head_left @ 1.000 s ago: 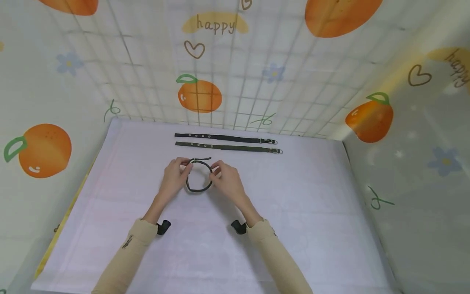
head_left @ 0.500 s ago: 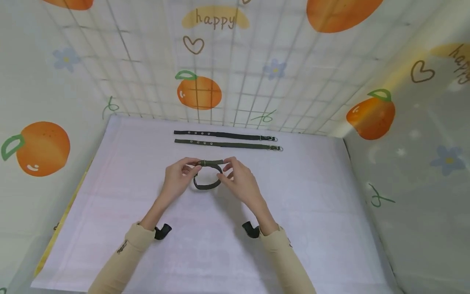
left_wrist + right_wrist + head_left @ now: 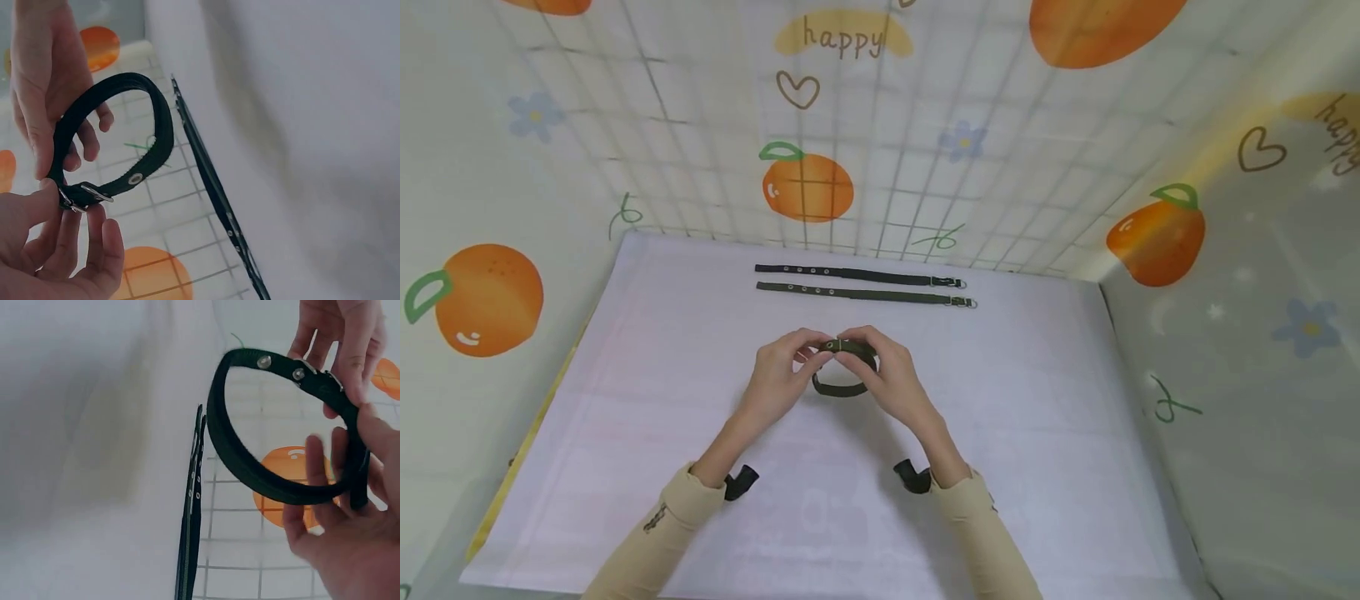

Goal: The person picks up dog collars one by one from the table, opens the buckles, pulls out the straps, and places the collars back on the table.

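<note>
Raised above the table, a dark green buckled collar [image 3: 841,390] forms a closed loop between both hands. My left hand [image 3: 782,367] pinches it beside the metal buckle [image 3: 94,192], thumb on the near side. On the loop's other side, my right hand [image 3: 891,375] grips the strap, its thumb close to the left thumb in the right wrist view. Metal eyelets [image 3: 264,362] show along the band. Fingers hide part of the strap near the buckle.
Behind the hands, a black collar [image 3: 880,278] and a green collar [image 3: 887,296] lie straight and parallel on the white-covered table [image 3: 1037,433]. A grid-patterned curtain [image 3: 700,167] with printed oranges stands at the back.
Both hands and the looped collar have shifted right. The right hand first moved to the strap's free end, which stuck out past the buckle, then came in close to the left hand.
</note>
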The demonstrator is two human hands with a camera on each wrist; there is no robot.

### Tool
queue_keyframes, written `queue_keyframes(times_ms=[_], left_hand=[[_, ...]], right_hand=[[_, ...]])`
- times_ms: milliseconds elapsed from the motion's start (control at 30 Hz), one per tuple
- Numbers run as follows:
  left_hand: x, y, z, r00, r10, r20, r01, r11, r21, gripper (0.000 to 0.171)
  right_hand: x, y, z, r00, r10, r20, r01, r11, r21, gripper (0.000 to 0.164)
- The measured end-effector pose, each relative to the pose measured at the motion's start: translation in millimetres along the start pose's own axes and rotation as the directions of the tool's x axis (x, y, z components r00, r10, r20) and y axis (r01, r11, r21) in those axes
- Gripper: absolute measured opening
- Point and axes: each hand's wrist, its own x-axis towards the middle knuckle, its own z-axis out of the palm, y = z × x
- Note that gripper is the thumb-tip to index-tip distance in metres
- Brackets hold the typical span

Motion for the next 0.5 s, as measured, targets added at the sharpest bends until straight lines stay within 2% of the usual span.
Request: queue_keyframes(times_ms=[133, 267, 367, 500], left_hand=[[-1.6, 6.3, 1.0, 1.000, 0.005, -0.012, -0.006, 1.000, -0.015, 0.025], [-3.3, 7.9, 0.7, 0.999, -0.037, -0.019, 0.035, 0.995, -0.098, 0.024], [-4.1, 8.2, -0.7, 0.996, -0.086, 0.004, 0.086, 0.980, -0.180, 0.023], [-4.6, 8.5, -2.5, 0.992, -0.113, 0.056, 0.122, 0.967, -0.222, 0.023]], right_hand=[[-4, 0, -3, 1.000, 0.000, -0.008, 0.001, 0.996, 0.095, 0.026], [-9, 1, -6, 0.999, 0.037, -0.026, -0.033, 0.990, 0.137, 0.023], [-13, 3, -7, 0.997, 0.064, -0.053, -0.054, 0.986, 0.158, 0.022], [-15, 4, -7, 0.996, 0.047, -0.081, -0.031, 0.982, 0.186, 0.020]])
